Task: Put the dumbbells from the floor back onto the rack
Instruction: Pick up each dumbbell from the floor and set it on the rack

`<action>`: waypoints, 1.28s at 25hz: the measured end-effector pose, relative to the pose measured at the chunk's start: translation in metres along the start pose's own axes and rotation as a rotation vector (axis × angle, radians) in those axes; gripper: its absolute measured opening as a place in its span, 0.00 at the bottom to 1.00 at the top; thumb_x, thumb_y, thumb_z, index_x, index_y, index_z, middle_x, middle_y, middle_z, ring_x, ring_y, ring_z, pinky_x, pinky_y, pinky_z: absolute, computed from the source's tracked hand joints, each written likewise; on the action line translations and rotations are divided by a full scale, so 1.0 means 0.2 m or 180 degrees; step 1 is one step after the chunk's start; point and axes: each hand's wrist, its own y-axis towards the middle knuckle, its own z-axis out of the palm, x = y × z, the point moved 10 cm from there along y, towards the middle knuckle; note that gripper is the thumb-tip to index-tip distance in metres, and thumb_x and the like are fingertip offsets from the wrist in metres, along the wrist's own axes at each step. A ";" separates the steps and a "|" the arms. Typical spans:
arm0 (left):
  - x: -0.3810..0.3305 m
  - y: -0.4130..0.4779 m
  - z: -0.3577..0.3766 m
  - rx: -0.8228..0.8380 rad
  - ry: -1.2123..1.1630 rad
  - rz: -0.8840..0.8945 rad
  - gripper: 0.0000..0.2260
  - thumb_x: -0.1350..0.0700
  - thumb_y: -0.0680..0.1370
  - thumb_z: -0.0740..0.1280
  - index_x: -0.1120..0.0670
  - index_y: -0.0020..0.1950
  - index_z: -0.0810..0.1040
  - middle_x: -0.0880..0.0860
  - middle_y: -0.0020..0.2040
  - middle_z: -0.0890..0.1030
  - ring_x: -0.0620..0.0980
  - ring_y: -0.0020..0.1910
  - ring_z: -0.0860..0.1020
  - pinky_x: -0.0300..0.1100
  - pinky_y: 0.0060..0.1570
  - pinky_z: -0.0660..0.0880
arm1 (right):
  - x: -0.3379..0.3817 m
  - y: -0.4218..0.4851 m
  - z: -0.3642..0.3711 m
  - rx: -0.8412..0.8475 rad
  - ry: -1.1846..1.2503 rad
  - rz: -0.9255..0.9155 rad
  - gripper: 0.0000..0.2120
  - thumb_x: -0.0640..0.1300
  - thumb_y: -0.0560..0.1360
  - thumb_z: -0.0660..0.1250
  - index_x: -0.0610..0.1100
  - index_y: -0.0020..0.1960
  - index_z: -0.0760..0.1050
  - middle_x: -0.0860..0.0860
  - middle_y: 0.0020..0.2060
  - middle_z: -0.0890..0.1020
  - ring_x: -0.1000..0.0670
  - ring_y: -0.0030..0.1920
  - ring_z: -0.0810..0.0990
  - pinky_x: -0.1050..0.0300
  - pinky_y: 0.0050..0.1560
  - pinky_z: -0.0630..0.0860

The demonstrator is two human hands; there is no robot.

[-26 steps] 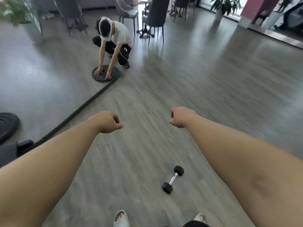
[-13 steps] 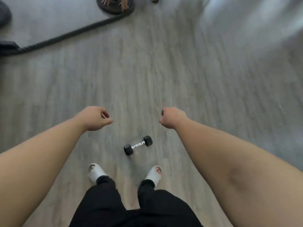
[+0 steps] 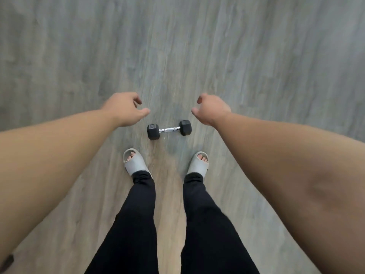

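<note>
Head view, floor (image 3: 256, 56): grey wood-grain planks filling the frame, grain running roughly away from the camera; blurred toward the upper edge.
Head view, dumbbell (image 3: 169, 129): lying flat on the floor, just ahead of the toes and between the two feet's lines; not touched by either hand.
Dumbbell, build: two black hexagonal heads joined by a short chrome handle.
Dumbbell, long axis: left to right across the frame, nearly level, right head slightly farther from the camera than the left; crosswise to the floor grain.
Dumbbell, markings: a faint raised mark on the end face of the left head, too small to read.
Containers: none visible in this view.
Left hand (image 3: 124, 108): held out above the floor, up and to the left of the dumbbell's left head; fingers loosely curled, thumb extended toward the centre, holding nothing.
Right hand (image 3: 212, 109): held out above the floor, up and to the right of the dumbbell's right head; fingers loosely curled and partly spread, holding nothing.
Hands, relation: well apart, mirrored on either side, dumbbell below the gap between them in the frame.
Left slipper (image 3: 134, 163): pale grey, open-toed, flat on the floor, toes toward the dumbbell.
Right slipper (image 3: 198, 164): same kind, flat, near the dumbbell's right head.
Trousers (image 3: 138, 224): black, full length, reaching both slippers.
</note>
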 end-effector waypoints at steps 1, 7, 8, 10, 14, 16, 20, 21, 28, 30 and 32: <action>0.04 0.10 0.12 0.0007 -0.0104 -0.0074 0.21 0.40 0.77 0.72 0.52 0.64 0.80 0.53 0.60 0.84 0.55 0.62 0.80 0.46 0.63 0.75 | -0.02 0.14 0.11 0.0075 0.0019 -0.0044 0.21 0.53 0.79 0.63 0.45 0.69 0.72 0.46 0.61 0.79 0.43 0.53 0.77 0.50 0.49 0.74; 0.38 0.73 0.84 0.0017 -0.0569 -0.0668 0.25 0.39 0.76 0.72 0.51 0.67 0.78 0.54 0.63 0.83 0.56 0.64 0.79 0.47 0.61 0.73 | -0.23 0.87 0.72 0.0334 0.0045 0.0050 0.23 0.57 0.79 0.65 0.45 0.68 0.71 0.44 0.60 0.78 0.41 0.58 0.79 0.43 0.58 0.79; 0.42 0.81 0.94 -0.0020 -0.0645 -0.0750 0.25 0.39 0.76 0.72 0.52 0.68 0.78 0.55 0.64 0.82 0.57 0.65 0.78 0.48 0.62 0.73 | -0.25 0.95 0.81 0.0361 0.0026 0.0050 0.24 0.57 0.79 0.65 0.45 0.69 0.71 0.44 0.60 0.77 0.40 0.58 0.79 0.42 0.58 0.79; 0.52 1.01 1.17 -0.0124 -0.0844 -0.0962 0.28 0.39 0.76 0.72 0.52 0.71 0.76 0.56 0.67 0.80 0.57 0.68 0.77 0.48 0.65 0.72 | -0.32 1.15 1.04 0.0422 0.0029 0.0099 0.26 0.59 0.78 0.66 0.44 0.70 0.71 0.43 0.62 0.77 0.39 0.60 0.79 0.45 0.57 0.78; 0.74 1.29 1.56 -0.0283 -0.1201 -0.1323 0.38 0.37 0.73 0.75 0.52 0.78 0.68 0.56 0.75 0.71 0.57 0.72 0.73 0.50 0.67 0.70 | -0.41 1.42 1.51 0.0555 0.0215 0.0235 0.33 0.62 0.76 0.68 0.45 0.73 0.67 0.41 0.66 0.73 0.39 0.62 0.78 0.49 0.53 0.74; 0.84 1.37 1.68 -0.0308 -0.1265 -0.1387 0.41 0.38 0.72 0.77 0.52 0.79 0.67 0.56 0.74 0.70 0.57 0.71 0.73 0.51 0.67 0.71 | -0.44 1.48 1.65 0.0563 0.0230 0.0213 0.37 0.64 0.74 0.71 0.45 0.75 0.64 0.40 0.67 0.71 0.37 0.62 0.77 0.47 0.56 0.74; 0.99 1.46 1.84 -0.0281 -0.1590 -0.1415 0.36 0.41 0.68 0.80 0.48 0.72 0.71 0.54 0.66 0.77 0.56 0.61 0.78 0.56 0.59 0.80 | -0.49 1.57 1.78 0.0536 0.0489 0.0247 0.38 0.63 0.72 0.74 0.48 0.74 0.64 0.42 0.64 0.74 0.42 0.51 0.77 0.52 0.47 0.74; 1.00 1.47 1.84 -0.0304 -0.1641 -0.1406 0.33 0.43 0.68 0.80 0.48 0.69 0.73 0.53 0.64 0.77 0.56 0.58 0.78 0.56 0.56 0.82 | -0.48 1.57 1.77 0.0545 0.0467 0.0210 0.37 0.63 0.71 0.75 0.48 0.72 0.65 0.42 0.62 0.75 0.43 0.50 0.77 0.52 0.45 0.74; 0.96 1.30 1.44 -0.0543 -0.1758 -0.1262 0.28 0.47 0.65 0.83 0.50 0.59 0.77 0.50 0.55 0.81 0.53 0.51 0.80 0.48 0.47 0.81 | -0.26 1.35 1.47 0.0456 0.0685 0.0205 0.33 0.59 0.73 0.75 0.47 0.71 0.65 0.43 0.59 0.74 0.43 0.47 0.77 0.61 0.28 0.68; 0.93 1.17 1.14 -0.0661 -0.1717 -0.1163 0.27 0.47 0.64 0.83 0.50 0.59 0.77 0.52 0.56 0.81 0.54 0.51 0.80 0.45 0.45 0.77 | -0.12 1.19 1.28 0.0332 0.0792 0.0204 0.33 0.58 0.73 0.74 0.48 0.71 0.65 0.44 0.59 0.72 0.43 0.46 0.76 0.61 0.33 0.70; 0.92 1.00 0.85 -0.0769 -0.1759 -0.1084 0.27 0.48 0.63 0.84 0.50 0.57 0.77 0.54 0.57 0.81 0.55 0.52 0.80 0.45 0.46 0.77 | 0.05 1.00 1.06 0.0244 0.0934 0.0231 0.33 0.58 0.73 0.75 0.48 0.70 0.64 0.43 0.61 0.71 0.43 0.46 0.75 0.56 0.43 0.72</action>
